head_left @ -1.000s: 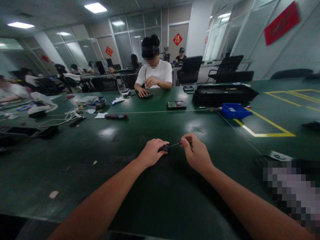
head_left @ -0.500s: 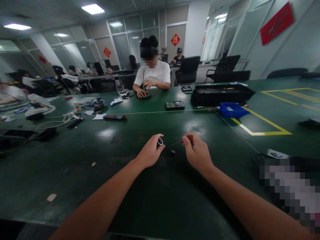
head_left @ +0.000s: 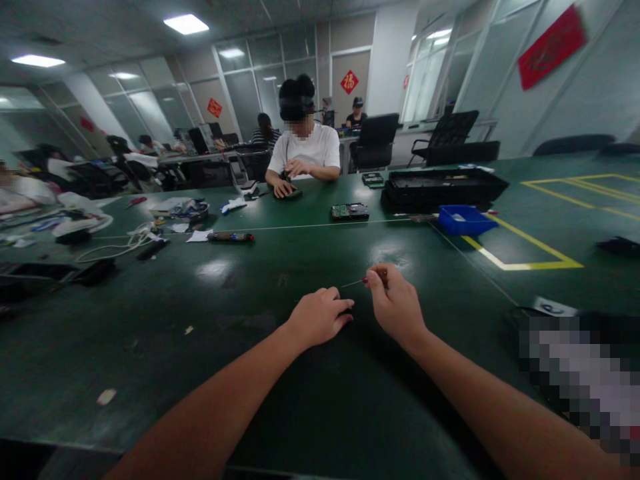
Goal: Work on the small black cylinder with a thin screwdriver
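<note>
A white cable point(head_left: 117, 253) is lying on the green table point(head_left: 250, 400), well to the left of the hard drive point(head_left: 350, 212). A dark cylinder with a red end point(head_left: 230, 237) is lying nearer that drive, on its left. Beyond the drive and slightly left, a co-worker in a white top point(head_left: 315, 148) is sitting, resting one hand on a dark object point(head_left: 297, 195). On the wearer's side of the drive, a little left, the left hand point(head_left: 317, 317) is bending low over the table, its fingers curving with a narrow gap at the tips; whether they are holding anything cannot be told. Just right of those tips, also nearer than the drive, a thin-shafted tool point(head_left: 354, 283) is pointing leftward, and the right hand point(head_left: 397, 300) is pinching its red end between closed fingers. Right of the drive, a black tray point(head_left: 440, 195) and a blue tray point(head_left: 469, 225) are standing near each other.
</note>
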Demonstrator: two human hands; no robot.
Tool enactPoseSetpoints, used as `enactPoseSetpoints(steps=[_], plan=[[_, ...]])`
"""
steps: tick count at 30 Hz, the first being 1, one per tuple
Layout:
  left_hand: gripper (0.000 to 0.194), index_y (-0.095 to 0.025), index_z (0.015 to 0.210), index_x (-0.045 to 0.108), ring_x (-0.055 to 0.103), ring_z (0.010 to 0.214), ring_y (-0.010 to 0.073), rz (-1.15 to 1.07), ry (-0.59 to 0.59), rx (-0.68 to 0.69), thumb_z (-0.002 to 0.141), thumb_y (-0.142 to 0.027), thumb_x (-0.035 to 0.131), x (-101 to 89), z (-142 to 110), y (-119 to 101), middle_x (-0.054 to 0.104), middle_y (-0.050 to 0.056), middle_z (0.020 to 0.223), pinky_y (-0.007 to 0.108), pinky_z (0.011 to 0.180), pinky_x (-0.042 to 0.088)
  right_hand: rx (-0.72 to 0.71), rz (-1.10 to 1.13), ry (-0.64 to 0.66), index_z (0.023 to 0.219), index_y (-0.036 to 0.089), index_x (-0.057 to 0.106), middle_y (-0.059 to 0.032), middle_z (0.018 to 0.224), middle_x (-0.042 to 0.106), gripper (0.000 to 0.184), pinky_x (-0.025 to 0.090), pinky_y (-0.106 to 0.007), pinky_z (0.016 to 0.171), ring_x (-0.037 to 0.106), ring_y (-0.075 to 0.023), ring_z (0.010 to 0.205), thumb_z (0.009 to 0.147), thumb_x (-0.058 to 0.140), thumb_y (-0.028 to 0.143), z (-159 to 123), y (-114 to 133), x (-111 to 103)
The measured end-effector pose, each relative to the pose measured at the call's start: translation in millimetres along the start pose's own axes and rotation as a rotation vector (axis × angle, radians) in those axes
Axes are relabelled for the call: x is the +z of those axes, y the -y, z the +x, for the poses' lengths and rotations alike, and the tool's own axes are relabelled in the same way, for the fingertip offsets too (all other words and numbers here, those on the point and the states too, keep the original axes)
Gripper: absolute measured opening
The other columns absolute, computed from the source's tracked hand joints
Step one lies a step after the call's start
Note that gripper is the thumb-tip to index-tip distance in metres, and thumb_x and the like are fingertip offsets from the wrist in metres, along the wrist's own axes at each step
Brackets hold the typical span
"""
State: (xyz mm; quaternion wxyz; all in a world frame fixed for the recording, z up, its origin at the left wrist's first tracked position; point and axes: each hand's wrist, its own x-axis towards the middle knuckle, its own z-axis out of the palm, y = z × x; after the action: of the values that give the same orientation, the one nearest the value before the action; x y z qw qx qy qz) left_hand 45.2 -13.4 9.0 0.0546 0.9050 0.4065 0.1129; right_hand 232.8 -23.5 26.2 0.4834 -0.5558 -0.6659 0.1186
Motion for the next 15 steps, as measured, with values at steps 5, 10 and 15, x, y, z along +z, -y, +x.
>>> enactPoseSetpoints(steps=[5,10,15], plan=[[0.031,-0.024,0.118,0.069,0.063,0.094,0.0257,0.041,-0.007,-0.080,0.098,-0.036,0.049,2.3,4.2,0.6,0.064,0.009,0.102,0.035,0.075,0.052,-0.003,0.003,0.016,0.097,0.022,0.057,-0.0052,0.083,0.071,0.018,0.047,-0.034,0.072,0.069,-0.0220,0.077,0.099,0.046,0.036,-0.1,-0.8,0.6],[0.028,-0.024,0.108,0.073,0.064,0.091,0.0231,-0.172,-0.059,-0.158,0.097,-0.035,0.049,-4.7,-0.2,13.7,0.069,0.007,0.100,0.035,0.079,0.050,-0.006,0.015,0.016,0.097,0.022,0.057,-0.0057,0.083,0.070,0.019,0.047,-0.035,0.073,0.069,-0.0223,0.077,0.100,0.045,0.037,-0.4,-0.7,-1.7],[0.027,-0.020,0.107,0.072,0.060,0.072,0.0147,-0.940,-0.290,-0.442,0.091,-0.037,0.058,-20.1,-4.3,44.5,0.069,0.007,0.096,0.025,0.059,0.045,0.011,0.038,0.039,0.098,0.021,0.057,-0.0069,0.086,0.070,0.021,0.049,-0.035,0.072,0.068,-0.0226,0.080,0.101,0.045,0.037,-1.2,0.0,-4.2]])
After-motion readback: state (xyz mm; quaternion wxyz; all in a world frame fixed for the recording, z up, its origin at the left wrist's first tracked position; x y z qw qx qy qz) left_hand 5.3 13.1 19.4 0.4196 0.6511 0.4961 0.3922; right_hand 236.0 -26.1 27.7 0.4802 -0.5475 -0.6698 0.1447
